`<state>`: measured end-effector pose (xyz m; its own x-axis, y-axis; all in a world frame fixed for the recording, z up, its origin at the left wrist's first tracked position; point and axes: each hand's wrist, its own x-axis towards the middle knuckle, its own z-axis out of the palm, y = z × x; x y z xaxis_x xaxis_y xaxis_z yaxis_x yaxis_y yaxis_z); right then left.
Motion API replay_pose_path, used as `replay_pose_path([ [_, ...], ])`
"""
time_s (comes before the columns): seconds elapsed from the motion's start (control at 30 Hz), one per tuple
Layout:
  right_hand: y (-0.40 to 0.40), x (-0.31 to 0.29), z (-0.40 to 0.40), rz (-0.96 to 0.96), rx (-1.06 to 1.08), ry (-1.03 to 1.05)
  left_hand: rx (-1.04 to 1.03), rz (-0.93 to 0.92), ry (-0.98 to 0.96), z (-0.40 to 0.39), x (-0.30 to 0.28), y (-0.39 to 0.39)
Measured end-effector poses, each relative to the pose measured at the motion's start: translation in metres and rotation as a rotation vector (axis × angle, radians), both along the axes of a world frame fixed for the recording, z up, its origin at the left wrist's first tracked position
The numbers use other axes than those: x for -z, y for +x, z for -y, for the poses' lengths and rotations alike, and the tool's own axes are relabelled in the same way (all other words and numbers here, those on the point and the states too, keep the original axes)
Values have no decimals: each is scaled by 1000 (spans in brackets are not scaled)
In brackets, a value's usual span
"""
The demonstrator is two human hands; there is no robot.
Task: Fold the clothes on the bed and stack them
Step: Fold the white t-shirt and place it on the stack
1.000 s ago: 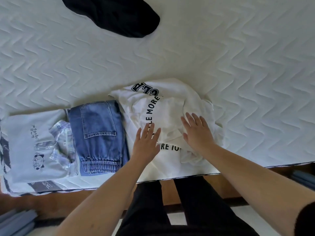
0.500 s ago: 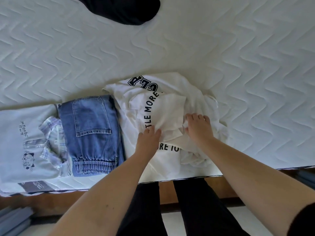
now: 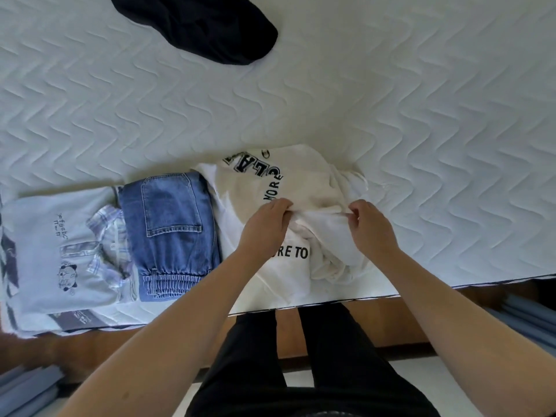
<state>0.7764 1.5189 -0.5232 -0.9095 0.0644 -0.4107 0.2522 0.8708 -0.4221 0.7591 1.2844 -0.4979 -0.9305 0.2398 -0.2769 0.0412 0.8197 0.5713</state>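
White shirt [image 3: 301, 188] lies at near edge of bed [image 3: 391, 100], beside folded jeans [image 3: 171, 230]. Left hand [image 3: 264, 227] and right hand [image 3: 373, 227] pinch its fold, fingers curled on cloth. Step: folding shirt. Next probably: turn fold over evenly, then stack. Black garment [image 3: 204, 22] not yet folded.

The quilted bed [image 3: 391, 100] carries a white shirt [image 3: 304, 182], jeans [image 3: 171, 224], pale top [image 3: 45, 251], black garment [image 3: 210, 28].
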Motion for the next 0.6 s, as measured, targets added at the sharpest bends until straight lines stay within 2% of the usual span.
replay_pose_path([
  [0.1, 4, -36, -14, -7, 62, -171, 23, -79, 86, -9, -50, -4],
  [0.23, 5, -95, -25, -5, 249, -470, -59, -32, 198, -20, -117, -13],
  [0.33, 4, -136, -28, -64, 403, -680, -56, -72, 317, -30, -176, -21],
  [0.47, 12, -172, -29, -116, 424, -789, -35, -132, 406, -51, -248, -29],
  [0.53, 19, -179, -31, -119, 339, -793, -55, -162, 450, -61, -277, -32],
  [0.6, 28, -180, -32, -83, 221, -705, -61, -185, 493, -67, -302, -32],
])
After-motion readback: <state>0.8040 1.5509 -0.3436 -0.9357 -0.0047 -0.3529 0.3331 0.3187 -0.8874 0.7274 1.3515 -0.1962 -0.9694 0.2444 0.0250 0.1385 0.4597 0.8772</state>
